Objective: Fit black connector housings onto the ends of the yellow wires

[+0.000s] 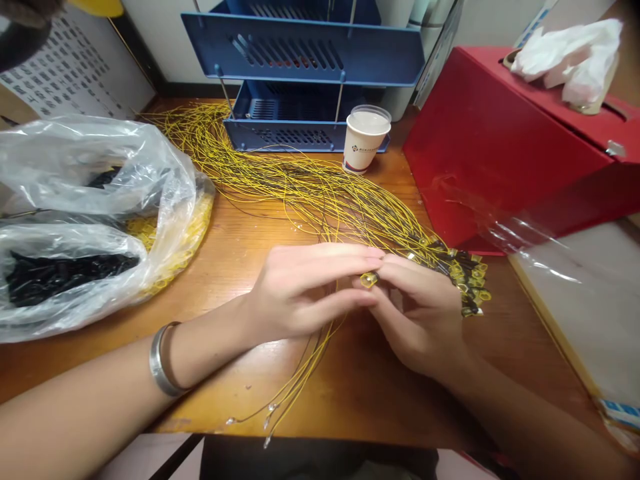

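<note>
We note a small yellow-and-black piece (369, 279) between the fingertips, inward of the brown wooden desk's (390, 407) front edge; the right hand (425, 307) pinches it, the left hand (295, 290) curves narrowly around, its grip indeterminable.

A strip of bare table (233, 250) lay between the plastic bags (173, 200) and the left hand (297, 287). Ahead, the wire bundle (305, 177) barred the way, 1 cup (361, 143) and the blue rack (213, 50) behind it; rightward stood the red box (465, 147).
</note>
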Demonstrator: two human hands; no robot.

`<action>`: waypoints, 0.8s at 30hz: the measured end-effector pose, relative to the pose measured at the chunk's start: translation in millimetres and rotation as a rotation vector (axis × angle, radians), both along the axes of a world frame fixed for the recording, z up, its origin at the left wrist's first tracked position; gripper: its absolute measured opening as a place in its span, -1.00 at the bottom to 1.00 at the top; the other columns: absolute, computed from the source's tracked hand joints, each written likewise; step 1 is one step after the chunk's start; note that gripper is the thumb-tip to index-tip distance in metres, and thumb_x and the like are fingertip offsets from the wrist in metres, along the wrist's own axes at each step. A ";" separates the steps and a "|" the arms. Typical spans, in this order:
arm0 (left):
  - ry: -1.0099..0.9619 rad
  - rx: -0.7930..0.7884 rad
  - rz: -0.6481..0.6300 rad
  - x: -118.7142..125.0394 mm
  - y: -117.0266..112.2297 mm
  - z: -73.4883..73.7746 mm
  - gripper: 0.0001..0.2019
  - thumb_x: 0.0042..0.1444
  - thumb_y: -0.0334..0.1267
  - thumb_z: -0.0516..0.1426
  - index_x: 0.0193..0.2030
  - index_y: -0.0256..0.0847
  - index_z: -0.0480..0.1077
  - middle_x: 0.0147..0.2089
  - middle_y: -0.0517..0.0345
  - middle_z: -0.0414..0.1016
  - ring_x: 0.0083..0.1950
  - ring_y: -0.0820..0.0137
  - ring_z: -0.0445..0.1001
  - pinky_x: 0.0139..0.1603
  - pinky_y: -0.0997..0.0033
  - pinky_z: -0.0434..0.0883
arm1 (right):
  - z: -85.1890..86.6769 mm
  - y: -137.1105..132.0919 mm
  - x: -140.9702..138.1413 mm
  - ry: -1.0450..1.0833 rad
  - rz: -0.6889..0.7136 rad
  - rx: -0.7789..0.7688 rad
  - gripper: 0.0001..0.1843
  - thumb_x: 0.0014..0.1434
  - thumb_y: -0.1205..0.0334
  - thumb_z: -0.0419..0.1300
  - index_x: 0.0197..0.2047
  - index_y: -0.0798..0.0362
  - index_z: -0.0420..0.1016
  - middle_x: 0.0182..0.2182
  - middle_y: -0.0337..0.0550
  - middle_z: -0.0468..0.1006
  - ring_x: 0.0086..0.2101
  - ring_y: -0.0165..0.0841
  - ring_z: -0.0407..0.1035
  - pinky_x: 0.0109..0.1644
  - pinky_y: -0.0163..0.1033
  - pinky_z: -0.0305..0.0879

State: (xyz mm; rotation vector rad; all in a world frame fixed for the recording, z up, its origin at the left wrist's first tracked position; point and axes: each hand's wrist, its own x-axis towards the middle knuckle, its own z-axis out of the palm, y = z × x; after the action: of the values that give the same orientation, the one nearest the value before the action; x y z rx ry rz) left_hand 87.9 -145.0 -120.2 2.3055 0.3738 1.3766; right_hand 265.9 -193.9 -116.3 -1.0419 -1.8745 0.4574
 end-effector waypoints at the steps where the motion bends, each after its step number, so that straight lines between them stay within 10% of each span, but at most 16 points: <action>1: 0.001 0.011 0.012 -0.3 -1.0 0.3 -0.74 0.13 -0.38 0.30 -0.03 -0.40 0.52 0.00 -0.16 0.63 0.04 0.39 0.62 0.12 0.55 0.52 | -0.5 -0.2 0.7 0.007 -0.001 -0.015 -0.73 0.21 0.48 0.19 -0.50 0.09 0.28 -0.59 -0.35 0.12 -0.54 -0.53 0.06 -0.46 -0.33 0.02; 24: -0.009 0.039 0.096 0.3 -4.9 4.5 -0.82 0.10 -0.45 0.30 -0.14 -0.29 0.53 -0.16 -0.07 0.68 -0.14 0.41 0.67 -0.07 0.56 0.60 | 1.1 1.6 -0.4 0.022 0.061 -0.032 -0.62 0.15 0.55 0.16 -0.56 0.08 0.08 -0.59 -0.37 0.06 -0.55 -0.55 -0.02 -0.49 -0.35 -0.07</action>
State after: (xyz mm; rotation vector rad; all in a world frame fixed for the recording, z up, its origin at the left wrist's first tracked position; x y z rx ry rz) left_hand 88.2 -149.9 -115.7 2.3395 0.4644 1.4524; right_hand 265.5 -192.3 -115.2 -0.9988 -1.8895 0.5337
